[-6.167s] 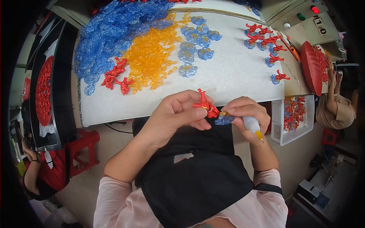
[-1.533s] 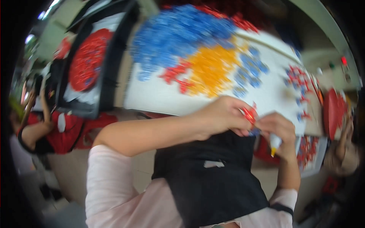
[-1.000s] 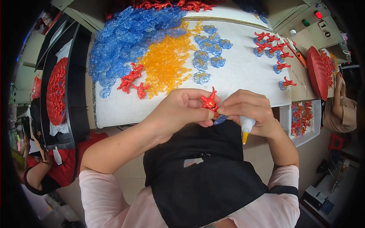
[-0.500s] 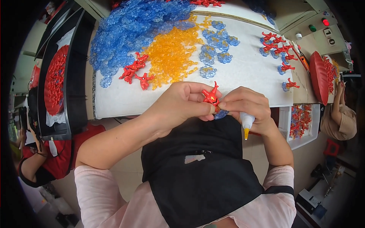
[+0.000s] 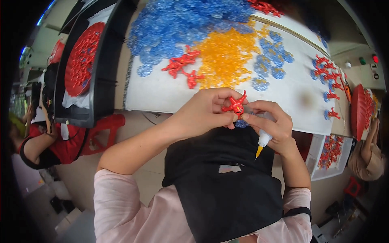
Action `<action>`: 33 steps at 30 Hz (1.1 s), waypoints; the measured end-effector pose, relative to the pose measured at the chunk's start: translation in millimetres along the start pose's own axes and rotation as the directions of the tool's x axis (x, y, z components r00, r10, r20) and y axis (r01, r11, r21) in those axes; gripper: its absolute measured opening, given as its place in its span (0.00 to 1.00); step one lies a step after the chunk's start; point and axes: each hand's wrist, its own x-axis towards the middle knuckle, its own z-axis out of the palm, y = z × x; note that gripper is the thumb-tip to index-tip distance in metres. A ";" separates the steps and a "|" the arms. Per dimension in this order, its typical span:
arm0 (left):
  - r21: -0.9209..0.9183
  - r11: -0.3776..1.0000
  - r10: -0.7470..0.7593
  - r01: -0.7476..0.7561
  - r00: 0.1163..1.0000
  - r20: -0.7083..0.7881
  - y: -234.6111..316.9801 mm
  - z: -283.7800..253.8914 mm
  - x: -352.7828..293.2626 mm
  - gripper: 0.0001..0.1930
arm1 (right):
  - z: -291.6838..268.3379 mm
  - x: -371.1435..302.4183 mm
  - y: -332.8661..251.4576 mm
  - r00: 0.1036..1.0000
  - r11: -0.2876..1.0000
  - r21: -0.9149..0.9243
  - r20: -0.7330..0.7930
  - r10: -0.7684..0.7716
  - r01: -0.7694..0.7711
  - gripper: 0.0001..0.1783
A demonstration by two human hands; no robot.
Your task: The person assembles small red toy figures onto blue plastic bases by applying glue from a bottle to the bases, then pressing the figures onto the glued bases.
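Over the table's front edge, my left hand [image 5: 210, 110] pinches a small red toy figure [image 5: 238, 107] between thumb and fingers. A clear blue piece [image 5: 242, 123] shows just below the figure; how the two join is hidden by my fingertips. My right hand [image 5: 277, 123] has its thumb and forefinger at the figure's lower right side. Tucked in that same hand is a white squeeze bottle [image 5: 264, 138], its yellow needle tip pointing down toward my black apron.
Heaps of clear blue pieces [image 5: 182, 28] and orange pieces [image 5: 225, 56] cover the table's far left and middle. Loose red figures [image 5: 181, 62] lie beside them. Blue pieces with orange parts [image 5: 270, 56] and joined figures [image 5: 332, 95] sit rightward. A black rack [image 5: 103, 77] stands left.
The whole view has swung, so table and hands appear farther right. The red figure is turned slightly between my fingers. Both hands keep their hold.
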 end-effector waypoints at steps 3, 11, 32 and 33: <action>0.229 0.956 0.221 -0.181 0.961 -0.165 5.4 -17.7 -27.7 0.14 | 14.8 3.6 -6.2 0.994 0.999 0.004 -0.100 0.044 -0.044 0.18; 0.883 0.381 0.472 0.273 0.764 -0.440 22.0 -73.8 -74.5 0.14 | 2.6 -20.4 2.2 0.966 0.982 -0.063 -0.203 0.160 -0.176 0.16; 0.891 0.135 0.586 -0.433 0.760 0.280 -5.5 118.9 228.7 0.15 | -74.1 -132.2 -21.3 0.710 0.827 -0.128 -0.595 0.377 -0.547 0.16; 0.847 0.172 0.636 -0.502 0.714 0.293 -8.1 118.6 231.9 0.15 | -74.6 -130.6 -20.2 0.726 0.836 -0.138 -0.582 0.366 -0.532 0.15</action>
